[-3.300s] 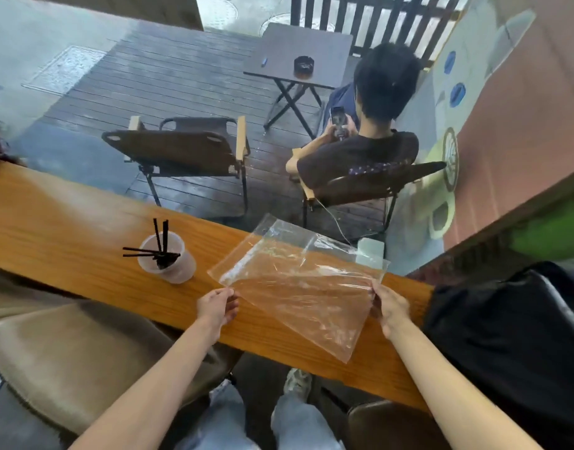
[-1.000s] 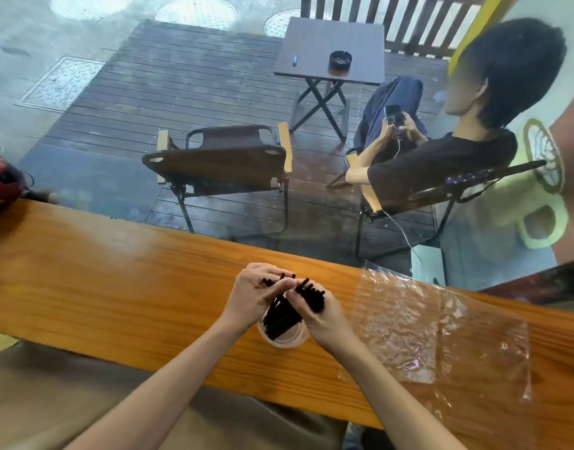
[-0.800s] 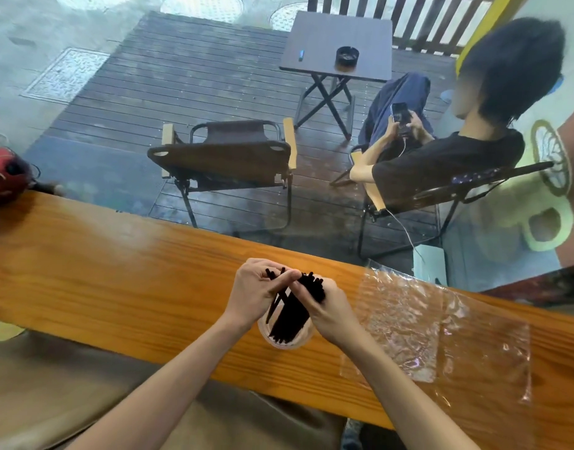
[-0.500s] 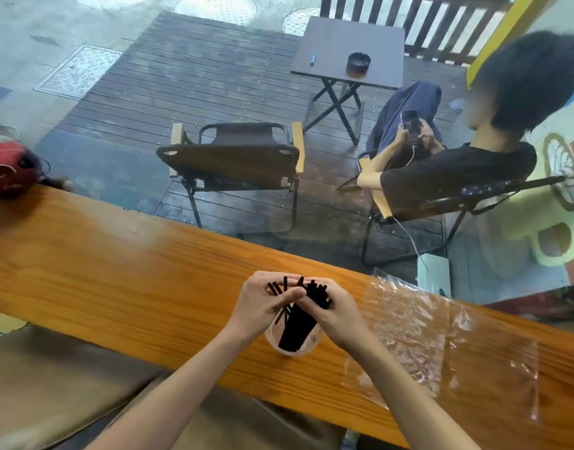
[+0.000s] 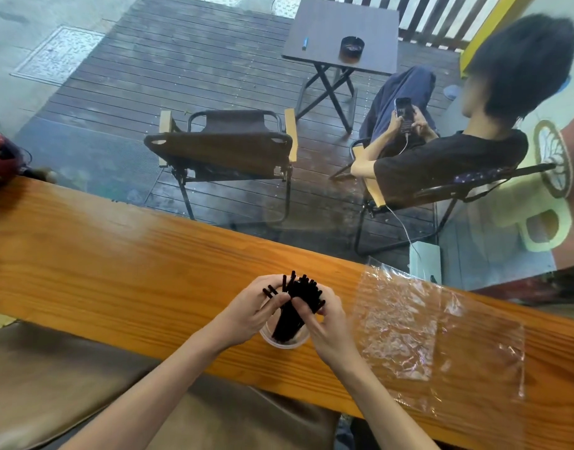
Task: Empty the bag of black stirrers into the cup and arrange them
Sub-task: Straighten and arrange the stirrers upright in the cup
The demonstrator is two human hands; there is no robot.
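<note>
A clear plastic cup (image 5: 282, 342) stands on the wooden counter (image 5: 123, 267), near its front edge. A bundle of black stirrers (image 5: 298, 303) stands in it, leaning and fanned at the top. My left hand (image 5: 250, 311) cups the bundle from the left, with a few stirrer tips poking past its fingers. My right hand (image 5: 328, 319) presses on the bundle from the right. Both hands hide most of the cup. The clear plastic bag (image 5: 435, 336) lies flat on the counter to the right, with nothing visible inside.
A glass pane runs along the counter's far edge. Beyond it are a folding chair (image 5: 224, 147), a small table (image 5: 341, 30) and a seated person (image 5: 448, 157) with a phone. A red object (image 5: 0, 157) sits at the counter's far left. A brown seat (image 5: 52, 378) lies below.
Earlier both hands held the flat bag, with only a few stirrers in the cup. Over the last second both hands have stayed around the full bundle, shifting and gathering the stirrers more upright.
</note>
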